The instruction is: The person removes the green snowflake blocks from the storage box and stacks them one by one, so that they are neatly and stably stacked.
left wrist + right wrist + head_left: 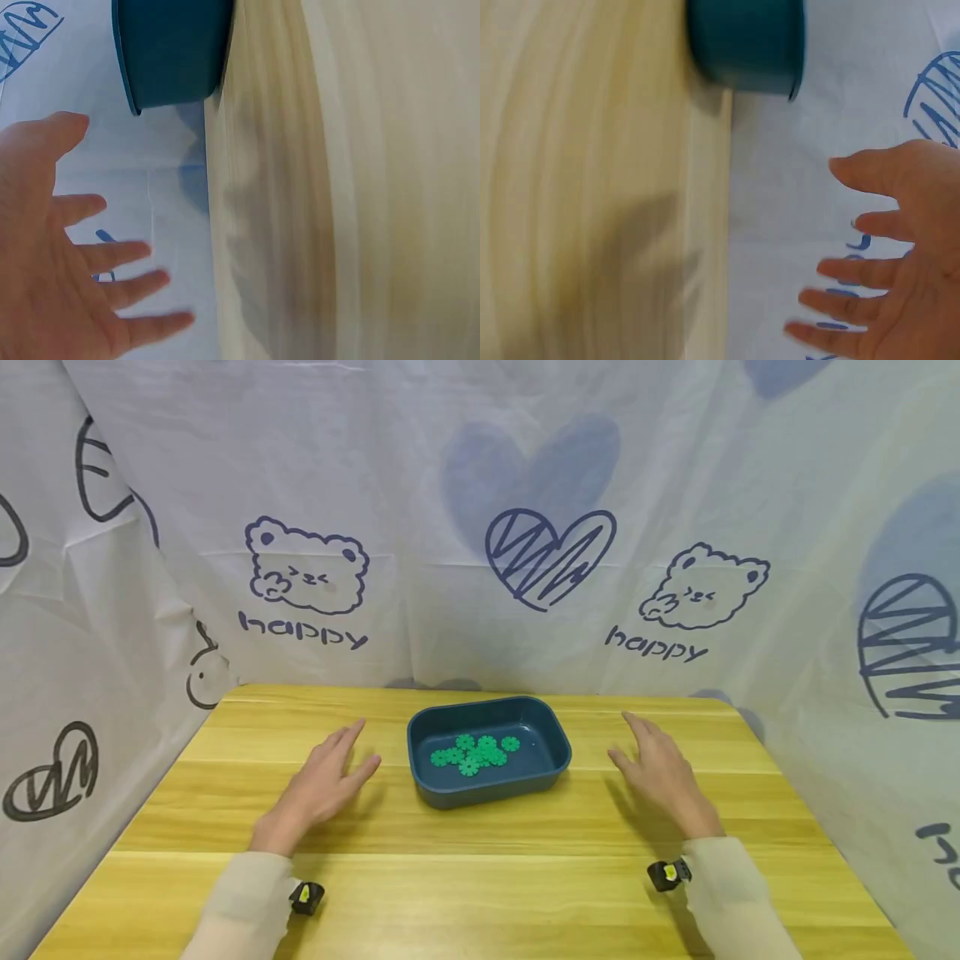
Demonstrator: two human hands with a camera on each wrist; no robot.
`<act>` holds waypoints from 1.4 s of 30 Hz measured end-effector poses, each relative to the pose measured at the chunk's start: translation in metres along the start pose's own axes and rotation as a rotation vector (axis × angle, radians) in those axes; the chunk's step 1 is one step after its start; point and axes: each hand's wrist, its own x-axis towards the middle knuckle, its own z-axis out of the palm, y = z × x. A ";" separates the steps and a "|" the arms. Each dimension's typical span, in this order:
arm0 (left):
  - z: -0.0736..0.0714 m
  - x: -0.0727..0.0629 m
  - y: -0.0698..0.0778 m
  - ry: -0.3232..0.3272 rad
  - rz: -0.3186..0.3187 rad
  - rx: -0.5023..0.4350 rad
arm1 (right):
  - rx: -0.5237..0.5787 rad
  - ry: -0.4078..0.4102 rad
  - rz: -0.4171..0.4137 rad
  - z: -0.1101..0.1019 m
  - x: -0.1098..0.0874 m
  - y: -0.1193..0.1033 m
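We see a dark blue tub (491, 792) on the wooden desk (480, 893), between the two hands and toward the desk's far edge. On its floor lies a cluster of small green discs (483, 755) with notched rims. Most of them overlap in a loose heap toward the left half of the tub, and one rests slightly apart on the right. We find bare tub floor to the right of the discs.

The left hand (318, 785) is just beside the tub on its left, not touching it. Its grip is slack and holds nothing: in the left wrist view we see the fingers spread and the thumb pointing out apart from them. The right hand (663, 772) mirrors it on the tub's right, also apart from the wall, its grip equally relaxed, fingers stretched out and spread. Both cast shadows on the desk.

We notice pale sleeves (240, 906) on both arms and a small black device (306, 898) at each wrist. Behind the desk hangs a white cloth (427, 635) printed with bears (307, 564), the word "happy" and a striped heart (551, 560).
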 end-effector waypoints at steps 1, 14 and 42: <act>0.002 0.001 0.001 0.006 0.023 -0.048 | 0.050 0.029 -0.025 0.001 0.003 -0.002; 0.027 0.021 0.012 0.038 0.107 -0.386 | 0.419 0.015 -0.233 0.026 0.044 -0.063; 0.050 0.038 0.020 -0.044 0.052 -0.699 | 0.290 -0.185 -0.217 0.083 0.080 -0.102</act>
